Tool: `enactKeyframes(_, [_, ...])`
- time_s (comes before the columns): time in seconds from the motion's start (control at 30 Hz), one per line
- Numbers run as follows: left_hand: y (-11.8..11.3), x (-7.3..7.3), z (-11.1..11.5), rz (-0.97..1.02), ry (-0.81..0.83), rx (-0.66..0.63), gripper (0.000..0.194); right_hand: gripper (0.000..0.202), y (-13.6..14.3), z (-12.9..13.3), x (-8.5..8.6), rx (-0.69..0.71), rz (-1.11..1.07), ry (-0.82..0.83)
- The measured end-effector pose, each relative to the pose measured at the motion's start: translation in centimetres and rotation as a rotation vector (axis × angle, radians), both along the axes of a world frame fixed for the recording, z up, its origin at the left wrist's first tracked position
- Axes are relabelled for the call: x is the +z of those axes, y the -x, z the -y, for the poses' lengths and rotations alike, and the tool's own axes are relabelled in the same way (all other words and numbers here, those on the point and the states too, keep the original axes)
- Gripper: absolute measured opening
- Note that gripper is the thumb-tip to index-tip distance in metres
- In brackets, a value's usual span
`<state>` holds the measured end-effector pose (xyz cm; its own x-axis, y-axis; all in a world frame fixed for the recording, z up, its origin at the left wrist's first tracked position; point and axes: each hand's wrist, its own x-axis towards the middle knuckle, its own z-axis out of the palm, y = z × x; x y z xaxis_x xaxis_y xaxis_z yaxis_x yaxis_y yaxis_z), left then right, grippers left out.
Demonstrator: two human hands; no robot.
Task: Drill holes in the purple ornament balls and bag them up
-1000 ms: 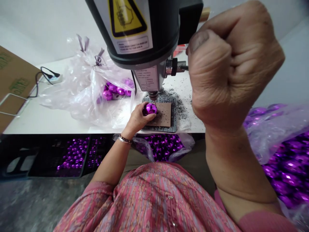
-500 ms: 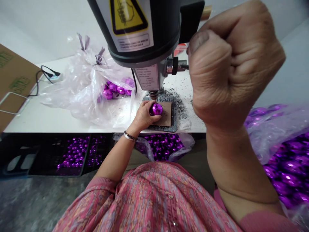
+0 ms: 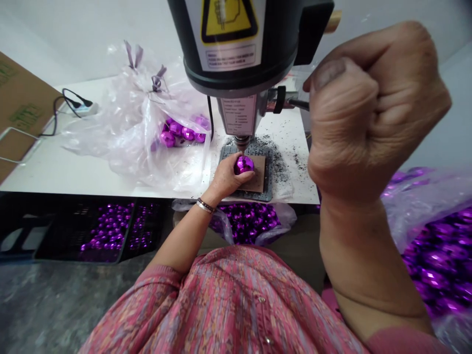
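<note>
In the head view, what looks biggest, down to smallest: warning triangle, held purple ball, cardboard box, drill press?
Drill press
Cardboard box
Warning triangle
Held purple ball
The frame cuts off the first three.

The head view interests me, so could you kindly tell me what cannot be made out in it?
In the head view:
Purple ball, left side: covered by the left hand.
Right hand, anything inside it: hidden by the closed fingers.
Drilling machine, top: cut off by the upper edge.
Lower white label, most print: too small and blurred.
</note>
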<state>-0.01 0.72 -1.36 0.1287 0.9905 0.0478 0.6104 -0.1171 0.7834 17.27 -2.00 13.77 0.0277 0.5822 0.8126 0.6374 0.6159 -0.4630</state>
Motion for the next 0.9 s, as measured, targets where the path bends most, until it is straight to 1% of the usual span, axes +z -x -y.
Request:
enactKeyframes(0.1, [0.0, 0.1, -0.3, -0.029, 0.029, 0.013, 0.041, 0.046, 0.0, 0.3, 0.0, -0.009, 0.016, 0.017])
enactKeyframes(0.27, [-0.1, -0.2, -0.4, -0.051, 0.017, 0.042, 0.039, 0.039, -0.2, 0.4, -0.4, -0.05, 0.074, 0.001])
enactKeyframes(0.4, [-0.3, -0.1, -0.4, -0.078, 0.015, 0.042, 0.037, 0.032, -0.3, 0.4, -1.7, -0.049, 0.068, -0.045])
enactKeyframes(0.57, [-0.4, 0.4, -0.3, -0.129, 0.023, 0.038, 0.039, 0.026, -0.4, 0.8, -3.5, -0.045, 0.038, -0.082])
enactKeyframes(0.63, [-0.5, 0.5, -0.2, -0.141, 0.025, 0.051, 0.039, 0.028, -0.2, 0.9, -3.9, -0.032, 0.039, -0.013])
enactKeyframes(0.77, [-0.7, 0.4, 0.1, -0.144, 0.007, 0.07, 0.036, 0.034, 0.4, 0.7, -4.3, 0.039, 0.052, 0.182])
enactKeyframes(0.9, [-1.0, 0.2, 0.3, -0.165, -0.018, 0.102, 0.039, 0.034, 0.6, 0.6, -4.6, 0.08, 0.087, 0.24])
